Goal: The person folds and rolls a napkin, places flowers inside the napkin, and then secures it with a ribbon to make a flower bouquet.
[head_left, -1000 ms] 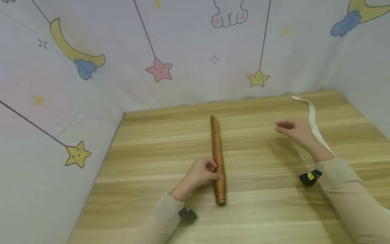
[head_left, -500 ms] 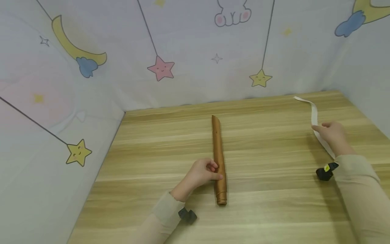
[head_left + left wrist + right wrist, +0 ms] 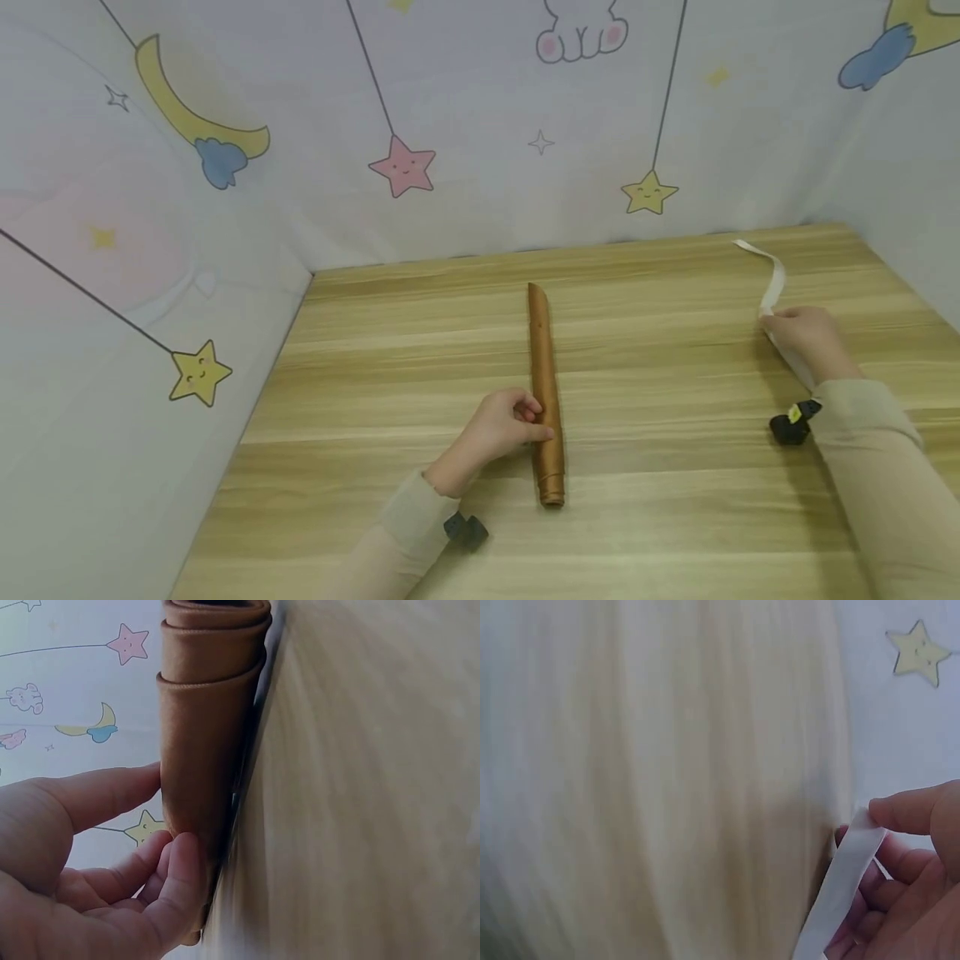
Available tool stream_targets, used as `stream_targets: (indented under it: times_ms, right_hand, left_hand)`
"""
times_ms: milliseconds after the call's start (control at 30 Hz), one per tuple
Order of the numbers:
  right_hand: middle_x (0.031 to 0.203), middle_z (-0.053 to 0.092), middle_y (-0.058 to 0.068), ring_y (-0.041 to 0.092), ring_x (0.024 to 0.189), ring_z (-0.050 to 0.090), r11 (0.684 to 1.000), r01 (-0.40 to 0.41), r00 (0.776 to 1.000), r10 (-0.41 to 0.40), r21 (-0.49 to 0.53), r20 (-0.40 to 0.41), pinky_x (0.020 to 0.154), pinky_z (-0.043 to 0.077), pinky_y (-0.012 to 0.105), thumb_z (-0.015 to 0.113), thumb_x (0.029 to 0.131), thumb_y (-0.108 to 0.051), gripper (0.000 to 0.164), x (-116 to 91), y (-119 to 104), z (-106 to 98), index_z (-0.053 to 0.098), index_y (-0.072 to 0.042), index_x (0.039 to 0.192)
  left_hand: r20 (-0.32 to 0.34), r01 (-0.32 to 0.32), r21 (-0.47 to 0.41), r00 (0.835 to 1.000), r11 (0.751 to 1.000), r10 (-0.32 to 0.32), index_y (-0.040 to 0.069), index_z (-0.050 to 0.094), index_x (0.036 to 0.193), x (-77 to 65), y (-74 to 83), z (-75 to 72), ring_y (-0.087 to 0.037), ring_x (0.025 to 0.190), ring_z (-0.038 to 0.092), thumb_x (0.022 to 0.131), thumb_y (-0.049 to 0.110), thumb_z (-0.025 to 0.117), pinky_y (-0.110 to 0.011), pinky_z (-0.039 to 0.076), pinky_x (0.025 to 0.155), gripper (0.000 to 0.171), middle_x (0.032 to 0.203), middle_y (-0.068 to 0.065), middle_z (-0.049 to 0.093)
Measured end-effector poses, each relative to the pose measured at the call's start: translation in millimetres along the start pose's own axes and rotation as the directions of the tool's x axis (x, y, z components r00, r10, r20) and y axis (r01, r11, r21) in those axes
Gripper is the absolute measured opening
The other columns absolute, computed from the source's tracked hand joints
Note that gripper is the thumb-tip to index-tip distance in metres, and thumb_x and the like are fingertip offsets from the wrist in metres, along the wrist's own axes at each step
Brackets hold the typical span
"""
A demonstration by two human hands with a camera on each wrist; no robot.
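Observation:
A brown, leather-like rolled sheet [image 3: 547, 358] lies lengthwise on the wooden table, its layered end toward me. My left hand [image 3: 501, 427] holds it near that end, thumb over the top and fingers curled at its left side. The left wrist view shows the roll [image 3: 202, 735] close up, with the left hand's [image 3: 97, 862] thumb and fingertips against it. At the right, my right hand [image 3: 812, 337] pinches a white ribbon [image 3: 776, 279] partway along. In the right wrist view the ribbon [image 3: 844, 881] hangs folded between the right hand's [image 3: 907, 877] thumb and fingers.
The wooden table [image 3: 405, 333] meets a pale curtain [image 3: 480, 200] printed with stars and moons at the back, with similar cloth along both sides. A black wrist camera [image 3: 465, 531] sits at the left cuff, another camera [image 3: 791, 423] at the right.
My right hand has moved right from above the table to the white ribbon, taken hold of it and drawn it slightly left. My left hand has stayed on the roll.

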State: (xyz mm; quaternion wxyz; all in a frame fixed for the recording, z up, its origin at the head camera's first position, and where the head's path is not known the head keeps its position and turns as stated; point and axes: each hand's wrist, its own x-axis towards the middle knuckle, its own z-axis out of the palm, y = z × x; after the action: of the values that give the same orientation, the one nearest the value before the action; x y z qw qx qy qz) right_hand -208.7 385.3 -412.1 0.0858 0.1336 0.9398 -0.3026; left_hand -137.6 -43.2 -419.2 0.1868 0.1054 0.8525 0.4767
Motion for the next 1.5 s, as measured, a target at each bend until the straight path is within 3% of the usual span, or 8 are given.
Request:
stream_targets:
  times_ms: [100,167,333,567,800,1100,1267,1500]
  right_hand:
    - [0.133,0.025,0.036,0.052,0.118,0.027,0.999,0.034,0.996,-0.038,0.042,0.086,0.092,0.030,0.058,0.027,0.090,-0.053,0.077,-2.7,-13.5,2.8,0.029,0.010,0.133]
    - [0.133,0.029,0.035,0.050,0.114,0.034,0.995,0.068,0.988,-0.077,0.068,0.138,0.086,0.038,0.055,0.026,0.090,-0.054,0.077,-6.4,-24.8,5.9,0.030,0.009,0.134]
    - [0.107,0.054,0.020,0.025,0.086,0.049,0.981,0.168,0.970,-0.182,0.095,0.160,0.071,0.041,0.033,0.029,0.093,-0.049,0.062,-16.4,-54.2,17.7,0.048,0.004,0.118]
    - [0.082,0.055,0.010,0.019,0.072,0.050,0.939,0.264,0.932,-0.307,0.219,0.194,0.064,0.042,0.032,0.039,0.092,-0.046,0.053,-31.5,-87.2,33.1,0.051,0.004,0.101]
    - [0.068,0.046,0.005,0.018,0.063,0.043,0.884,0.400,0.858,-0.455,0.244,0.240,0.062,0.035,0.031,0.044,0.091,-0.044,0.043,-50.8,-116.4,47.9,0.049,-0.002,0.083]
    - [0.062,0.047,0.002,0.029,0.064,0.047,0.833,0.494,0.770,-0.552,0.251,0.319,0.061,0.037,0.031,0.048,0.089,-0.045,0.042,-78.0,-146.0,60.8,0.054,-0.003,0.082]
    - [0.062,0.048,0.000,0.023,0.056,0.045,0.787,0.556,0.691,-0.617,0.269,0.376,0.052,0.037,0.026,0.049,0.091,-0.038,0.031,-88.2,-158.0,66.8,0.061,-0.010,0.091]
    - [0.064,0.046,-0.003,0.014,0.056,0.044,0.714,0.638,0.582,-0.692,0.289,0.426,0.053,0.039,0.025,0.048,0.092,-0.036,0.023,-101.8,-173.7,72.1,0.061,-0.017,0.092]
  left_hand:
    - [-0.011,-0.011,-0.003,1.000,1.000,0.011,0.006,0.059,0.088,-0.1,0.6,0.4,-0.014,0.072,0.051,0.071,0.017,0.075,-0.024,0.043,0.060,0.027,0.081,-0.002,0.054]
    - [-0.017,-0.017,-0.003,1.000,1.000,0.017,0.006,0.059,0.088,-0.3,0.9,0.5,-0.013,0.072,0.051,0.070,0.016,0.076,-0.023,0.043,0.059,0.027,0.080,-0.002,0.054]
    - [-0.009,-0.023,0.004,1.000,1.000,0.023,0.007,0.058,0.089,0.3,0.3,1.1,-0.013,0.073,0.051,0.072,0.017,0.075,-0.023,0.044,0.061,0.025,0.082,-0.002,0.054]
    - [-0.005,-0.031,0.008,1.000,0.999,0.031,0.008,0.058,0.089,1.8,-2.2,2.0,-0.014,0.074,0.052,0.073,0.018,0.073,-0.024,0.045,0.061,0.023,0.083,-0.002,0.055]
    - [-0.014,-0.054,0.023,0.998,0.998,0.054,0.009,0.059,0.089,2.9,-0.9,-2.2,-0.013,0.076,0.053,0.076,0.021,0.071,-0.024,0.045,0.062,0.022,0.084,-0.001,0.056]
    - [0.001,-0.149,0.021,0.989,0.989,0.149,0.014,0.060,0.092,3.4,8.8,-13.9,-0.012,0.079,0.054,0.079,0.031,0.067,-0.026,0.046,0.068,0.022,0.086,0.002,0.060]
    - [0.014,-0.234,0.000,0.972,0.972,0.234,0.013,0.060,0.096,2.4,18.9,-17.9,-0.012,0.081,0.056,0.080,0.039,0.064,-0.026,0.048,0.068,0.030,0.089,0.002,0.061]
    - [0.035,-0.265,-0.075,0.963,0.961,0.268,0.012,0.060,0.105,6.8,30.8,-16.4,-0.011,0.090,0.058,0.082,0.039,0.062,-0.026,0.048,0.074,0.036,0.099,0.003,0.061]
